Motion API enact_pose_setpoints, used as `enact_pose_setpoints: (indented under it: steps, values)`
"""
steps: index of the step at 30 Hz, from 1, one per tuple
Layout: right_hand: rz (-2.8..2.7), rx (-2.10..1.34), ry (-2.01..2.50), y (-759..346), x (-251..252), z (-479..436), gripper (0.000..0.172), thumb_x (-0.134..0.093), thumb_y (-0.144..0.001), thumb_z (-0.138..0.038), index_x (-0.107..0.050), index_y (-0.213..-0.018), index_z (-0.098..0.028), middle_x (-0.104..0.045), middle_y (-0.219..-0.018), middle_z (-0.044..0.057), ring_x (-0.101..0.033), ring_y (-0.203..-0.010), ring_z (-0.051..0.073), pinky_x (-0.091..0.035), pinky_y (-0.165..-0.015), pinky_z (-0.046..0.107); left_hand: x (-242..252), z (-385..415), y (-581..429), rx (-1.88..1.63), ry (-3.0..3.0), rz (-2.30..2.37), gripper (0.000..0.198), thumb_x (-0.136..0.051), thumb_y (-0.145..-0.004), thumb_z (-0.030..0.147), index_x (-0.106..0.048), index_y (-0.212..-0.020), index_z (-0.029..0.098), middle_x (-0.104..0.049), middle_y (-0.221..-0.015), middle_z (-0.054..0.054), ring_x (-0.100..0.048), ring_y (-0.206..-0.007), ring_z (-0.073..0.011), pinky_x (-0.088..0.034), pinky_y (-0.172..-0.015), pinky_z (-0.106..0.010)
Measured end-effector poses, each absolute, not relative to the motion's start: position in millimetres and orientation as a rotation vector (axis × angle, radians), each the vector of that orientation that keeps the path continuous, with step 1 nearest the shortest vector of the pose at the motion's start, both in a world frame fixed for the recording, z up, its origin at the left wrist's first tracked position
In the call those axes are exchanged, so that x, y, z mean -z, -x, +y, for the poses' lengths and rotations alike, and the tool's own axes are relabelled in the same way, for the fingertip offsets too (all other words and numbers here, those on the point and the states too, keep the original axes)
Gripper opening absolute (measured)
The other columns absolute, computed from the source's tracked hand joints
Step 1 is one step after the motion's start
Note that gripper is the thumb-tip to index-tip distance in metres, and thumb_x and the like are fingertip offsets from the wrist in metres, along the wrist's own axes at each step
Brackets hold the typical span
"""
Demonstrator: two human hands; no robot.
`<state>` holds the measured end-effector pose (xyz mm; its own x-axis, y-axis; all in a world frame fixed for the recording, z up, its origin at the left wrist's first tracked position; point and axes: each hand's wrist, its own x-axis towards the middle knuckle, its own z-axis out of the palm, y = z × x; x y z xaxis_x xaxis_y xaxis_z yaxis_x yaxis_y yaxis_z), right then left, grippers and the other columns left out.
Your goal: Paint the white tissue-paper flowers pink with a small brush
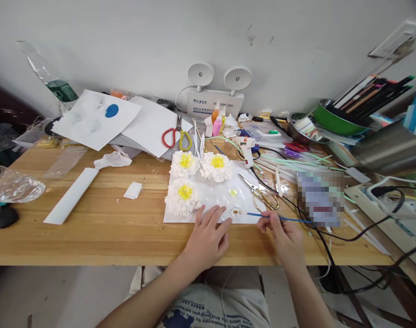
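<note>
Head view: left hand (208, 237) lies open, palm down, fingers spread on the near edge of the white sheet (211, 200), pinning it to the table (102, 228). Right hand (283, 232) pinches a brush (252, 214) in its fingertips, held low and nearly flat. The handle runs right, and the tip sits on a small amber blob (235, 212) at the sheet's near right corner, just right of the left fingertips. The hands are close but not touching.

On the sheet: three white flowers with yellow centres, two at the far edge (185, 164) (217, 166) and one near left (183, 196). A yellow dab (233, 192) sits just beyond the blob.

Gold scissors (262, 193) lie at the sheet's right edge, just beyond the brush. A glue gun (249, 152) is further back. Red and yellow scissors (175, 136) rest on the papers behind the flowers. A white strip (71, 196) lies well left, and a green bowl (334, 120) is far right.
</note>
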<state>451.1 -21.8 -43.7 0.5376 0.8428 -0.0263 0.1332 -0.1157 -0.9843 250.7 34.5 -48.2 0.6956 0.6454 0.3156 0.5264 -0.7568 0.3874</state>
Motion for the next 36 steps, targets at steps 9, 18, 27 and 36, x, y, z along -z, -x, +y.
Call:
enact_pose_setpoints:
  steps: [9,18,27,36]
  values:
    - [-0.942,-0.626,1.718,-451.0,44.4,-23.8,0.039,-0.052,-0.083,-0.052,-0.065,-0.079,-0.016,-0.06,-0.064,0.002,-0.053,-0.06,0.013,-0.044,-0.058,0.027,47.3,35.0,-251.7,-0.547,-2.644,0.937,0.035,-0.042,-0.082,0.017,-0.051,-0.116,0.02,-0.044,-0.134,-0.009,-0.036,-0.127,-0.0248,-0.022,-0.108,-0.054]
    - [-0.898,-0.568,1.748,-448.8,44.7,-28.0,0.038,-0.052,-0.083,-0.05,-0.066,-0.081,-0.016,-0.061,-0.065,0.003,-0.053,-0.061,0.014,-0.044,-0.061,0.029,47.2,34.4,-251.3,-0.516,-2.639,0.941,0.034,-0.042,-0.082,0.017,-0.052,-0.114,0.021,-0.043,-0.135,-0.009,-0.034,-0.127,-0.0251,-0.021,-0.108,-0.055]
    - [-0.911,-0.556,1.77,-448.1,48.3,-29.6,0.038,-0.051,-0.083,-0.05,-0.066,-0.081,-0.016,-0.062,-0.067,0.003,-0.053,-0.062,0.014,-0.044,-0.064,0.029,47.4,34.4,-250.8,-0.49,-2.647,0.947,0.034,-0.04,-0.083,0.018,-0.051,-0.115,0.022,-0.041,-0.136,-0.009,-0.032,-0.129,-0.0252,-0.019,-0.108,-0.054]
    - [-0.908,-0.553,1.743,-446.6,47.8,-28.9,0.038,-0.05,-0.083,-0.05,-0.065,-0.079,-0.016,-0.062,-0.066,0.003,-0.054,-0.063,0.015,-0.044,-0.065,0.03,46.8,33.8,-250.7,-0.489,-2.651,0.945,0.033,-0.042,-0.081,0.017,-0.052,-0.112,0.022,-0.041,-0.136,-0.009,-0.032,-0.128,-0.0254,-0.02,-0.107,-0.054]
